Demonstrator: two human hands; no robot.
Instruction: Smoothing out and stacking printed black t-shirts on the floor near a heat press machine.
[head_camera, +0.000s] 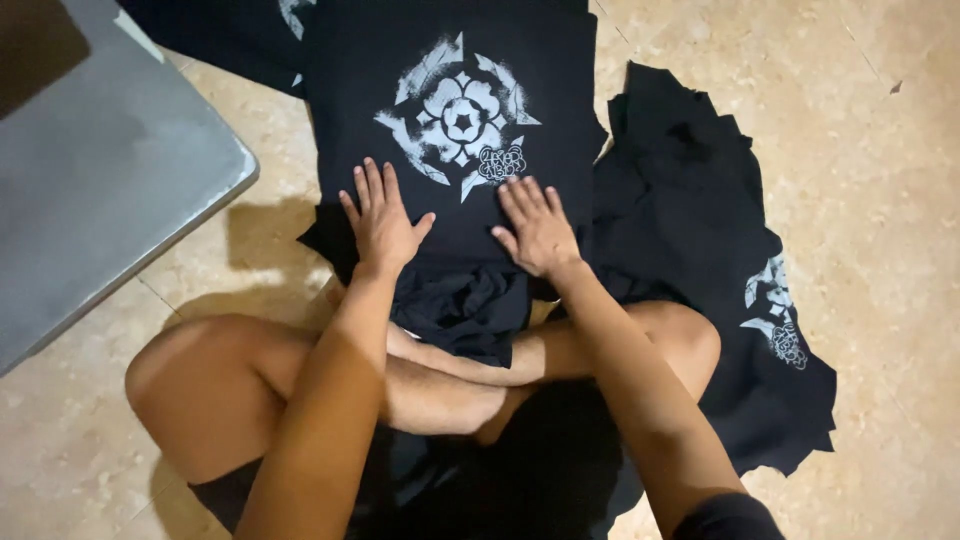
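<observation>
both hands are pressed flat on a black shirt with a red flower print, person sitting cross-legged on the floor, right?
Not quite: the print is white, not red. The head view shows the left hand and right hand flat on the black shirt, with the person cross-legged on the floor.
</observation>
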